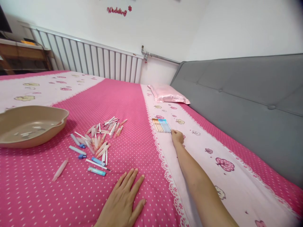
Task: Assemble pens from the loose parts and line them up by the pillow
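My right hand [177, 137] reaches far out over the bed, its fingers curled at the near end of a neat row of assembled pens [161, 125] lying side by side on the pale strip of the sheet. Whether it holds one of them is hidden. My left hand [123, 201] lies flat and open on the pink dotted sheet, fingers spread, holding nothing. Just beyond it sits a loose heap of pen parts [100, 138]: clear barrels, refills, blue and pink caps.
A beige plastic basin [30, 126] stands at the left on the bed. A pink satin pillow [168, 94] lies at the head by the grey padded headboard [248, 104]. A white radiator [94, 60] runs along the far wall.
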Motion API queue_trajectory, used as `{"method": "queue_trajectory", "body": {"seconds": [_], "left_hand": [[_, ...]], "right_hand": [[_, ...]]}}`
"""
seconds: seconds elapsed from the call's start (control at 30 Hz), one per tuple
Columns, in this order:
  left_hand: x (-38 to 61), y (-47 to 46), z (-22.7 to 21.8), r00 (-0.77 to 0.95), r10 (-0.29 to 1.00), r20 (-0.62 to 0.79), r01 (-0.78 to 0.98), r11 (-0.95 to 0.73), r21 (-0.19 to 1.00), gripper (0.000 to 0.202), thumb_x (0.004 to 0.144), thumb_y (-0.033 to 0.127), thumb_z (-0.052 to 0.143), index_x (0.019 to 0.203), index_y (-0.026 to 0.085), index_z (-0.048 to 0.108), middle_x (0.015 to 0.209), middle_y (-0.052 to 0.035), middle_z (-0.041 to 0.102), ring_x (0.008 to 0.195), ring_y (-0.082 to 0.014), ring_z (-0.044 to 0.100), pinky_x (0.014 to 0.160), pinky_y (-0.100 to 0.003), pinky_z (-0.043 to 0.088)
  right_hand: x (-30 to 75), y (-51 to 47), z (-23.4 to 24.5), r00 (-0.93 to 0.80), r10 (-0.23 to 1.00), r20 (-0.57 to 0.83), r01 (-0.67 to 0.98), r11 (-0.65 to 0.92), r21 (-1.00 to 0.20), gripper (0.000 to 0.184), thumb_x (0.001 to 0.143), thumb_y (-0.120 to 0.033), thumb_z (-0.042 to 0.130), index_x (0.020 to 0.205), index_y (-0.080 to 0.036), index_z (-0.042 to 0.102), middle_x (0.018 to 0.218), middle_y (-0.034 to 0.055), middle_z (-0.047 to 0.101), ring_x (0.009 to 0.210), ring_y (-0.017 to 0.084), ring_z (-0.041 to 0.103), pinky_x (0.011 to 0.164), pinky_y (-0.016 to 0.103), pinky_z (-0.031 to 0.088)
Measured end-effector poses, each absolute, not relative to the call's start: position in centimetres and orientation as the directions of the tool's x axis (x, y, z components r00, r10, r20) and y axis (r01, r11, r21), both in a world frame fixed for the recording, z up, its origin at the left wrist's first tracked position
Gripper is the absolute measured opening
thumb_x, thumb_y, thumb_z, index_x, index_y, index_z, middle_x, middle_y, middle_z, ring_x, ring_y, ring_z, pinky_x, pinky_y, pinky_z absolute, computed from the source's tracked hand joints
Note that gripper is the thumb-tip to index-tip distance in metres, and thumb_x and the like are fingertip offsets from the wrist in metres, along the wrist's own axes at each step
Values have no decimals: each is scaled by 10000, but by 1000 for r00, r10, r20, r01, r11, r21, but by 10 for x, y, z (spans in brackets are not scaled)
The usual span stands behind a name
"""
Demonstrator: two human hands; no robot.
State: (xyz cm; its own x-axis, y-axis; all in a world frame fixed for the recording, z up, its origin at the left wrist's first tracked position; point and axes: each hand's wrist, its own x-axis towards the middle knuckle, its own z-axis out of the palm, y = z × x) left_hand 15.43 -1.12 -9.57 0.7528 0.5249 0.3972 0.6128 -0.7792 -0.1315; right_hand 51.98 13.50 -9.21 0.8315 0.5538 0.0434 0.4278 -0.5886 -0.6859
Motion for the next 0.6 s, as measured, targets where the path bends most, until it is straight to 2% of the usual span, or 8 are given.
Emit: {"method": "queue_trajectory", "body": {"seconds": [0.6], "left_hand": [[154, -10, -98, 744, 519, 421, 619, -773, -142, 628, 890, 529, 381, 1443, 257, 259, 1439, -52, 406, 1287, -220, 445, 981, -389, 454]], "right_hand": [[517, 136, -92, 847, 530, 27, 422, -642, -639, 272, 918, -362, 515, 1110, -181, 582, 1140, 80, 586, 961, 190, 590, 838, 398, 499]]}}
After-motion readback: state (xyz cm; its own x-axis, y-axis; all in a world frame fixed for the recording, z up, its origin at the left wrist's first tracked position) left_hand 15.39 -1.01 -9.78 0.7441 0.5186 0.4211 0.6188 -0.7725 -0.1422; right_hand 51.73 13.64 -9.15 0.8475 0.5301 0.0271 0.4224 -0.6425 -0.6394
